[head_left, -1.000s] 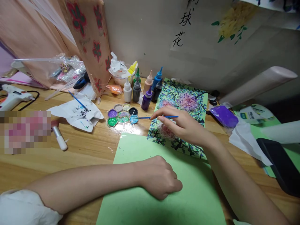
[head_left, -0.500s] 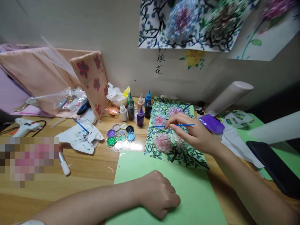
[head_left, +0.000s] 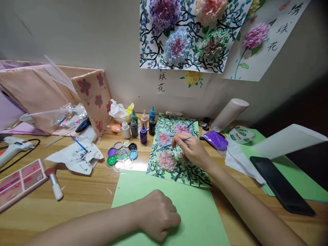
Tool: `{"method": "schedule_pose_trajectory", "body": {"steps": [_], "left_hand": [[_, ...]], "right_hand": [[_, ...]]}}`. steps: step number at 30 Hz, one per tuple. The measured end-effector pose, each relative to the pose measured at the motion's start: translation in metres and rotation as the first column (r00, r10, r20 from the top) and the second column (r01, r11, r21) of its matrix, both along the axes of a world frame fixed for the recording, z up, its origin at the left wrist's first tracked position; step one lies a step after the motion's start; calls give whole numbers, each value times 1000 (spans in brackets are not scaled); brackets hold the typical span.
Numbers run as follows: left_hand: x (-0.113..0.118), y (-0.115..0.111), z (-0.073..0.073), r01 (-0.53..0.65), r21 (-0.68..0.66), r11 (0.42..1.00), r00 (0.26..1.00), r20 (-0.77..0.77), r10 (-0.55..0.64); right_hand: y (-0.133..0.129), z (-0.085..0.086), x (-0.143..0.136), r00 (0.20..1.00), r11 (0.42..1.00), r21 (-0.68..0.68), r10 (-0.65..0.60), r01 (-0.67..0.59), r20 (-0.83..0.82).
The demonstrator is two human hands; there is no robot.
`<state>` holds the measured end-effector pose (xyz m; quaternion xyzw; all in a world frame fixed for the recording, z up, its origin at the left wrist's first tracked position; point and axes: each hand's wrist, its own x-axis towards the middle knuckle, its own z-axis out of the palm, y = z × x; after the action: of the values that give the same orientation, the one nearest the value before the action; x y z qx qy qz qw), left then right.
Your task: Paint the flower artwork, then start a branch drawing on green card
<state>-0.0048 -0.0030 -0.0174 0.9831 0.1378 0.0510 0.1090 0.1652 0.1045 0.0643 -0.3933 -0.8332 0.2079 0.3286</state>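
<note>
Left hand (head_left: 160, 217) on the plain green sheet (head_left: 197, 212), fingers curled into a fist. Right hand (head_left: 191, 150) beyond the sheet's far edge, thumb and fingers pinching a blue brush (head_left: 167, 146) over the flowered painting (head_left: 176, 173); contact unclear. Paint palette (head_left: 122, 155) just past the sheet's far left corner.

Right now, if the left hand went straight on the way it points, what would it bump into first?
Likely the right forearm: the left hand points across the green sheet toward it, though the forearm's height is hard to judge.
</note>
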Motion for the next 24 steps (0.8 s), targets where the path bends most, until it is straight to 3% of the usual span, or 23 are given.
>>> {"method": "schedule_pose_trajectory", "body": {"steps": [24], "left_hand": [[1, -1, 1, -6, -29, 1000, 999, 41, 8]], "right_hand": [[5, -7, 5, 999, 997, -71, 10, -7, 45]]}}
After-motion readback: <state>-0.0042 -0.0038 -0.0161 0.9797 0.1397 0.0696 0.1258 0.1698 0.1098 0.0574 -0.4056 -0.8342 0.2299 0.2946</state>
